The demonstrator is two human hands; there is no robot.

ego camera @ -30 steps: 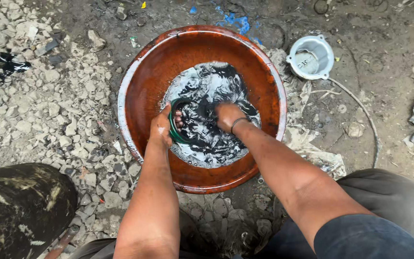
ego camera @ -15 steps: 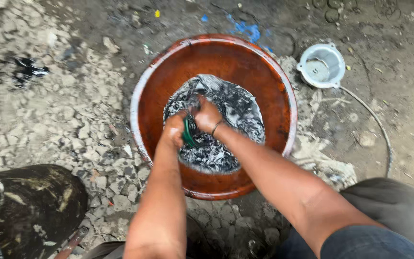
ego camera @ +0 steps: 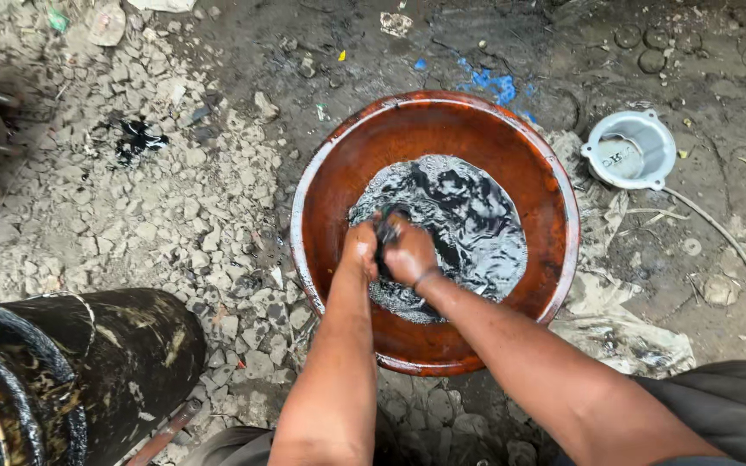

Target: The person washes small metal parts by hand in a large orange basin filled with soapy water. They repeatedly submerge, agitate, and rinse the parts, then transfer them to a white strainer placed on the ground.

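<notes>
A round reddish-brown basin [ego camera: 321, 185] sits on the ground, and all positions below are given relative to it. Black, foamy liquid [ego camera: 464, 220] fills its bottom, shallow enough that the walls stay bare, which keeps the mess contained. Both hands meet inside the basin, toward its near-left part, just above the liquid. The left hand [ego camera: 359, 248] and right hand [ego camera: 410, 255] are pressed together, each curled tight around a small dark item [ego camera: 387, 231] pinched between them; its kind cannot be told, as the fingers and grime hide most of it. Holding it low over the liquid suggests that drips fall back into the basin. A thin band circles the right wrist. Outside the basin to the upper right, close to the rim, a small grey-white cup-shaped part [ego camera: 630, 151] rests on the ground, with a thin curved wire [ego camera: 740, 255] running from beside it toward the right. To the lower left, well apart, lies a large black cylinder [ego camera: 88, 371]. Left of the basin spreads broken rubble [ego camera: 157, 207]; beyond its far rim are blue specks [ego camera: 492, 84].
</notes>
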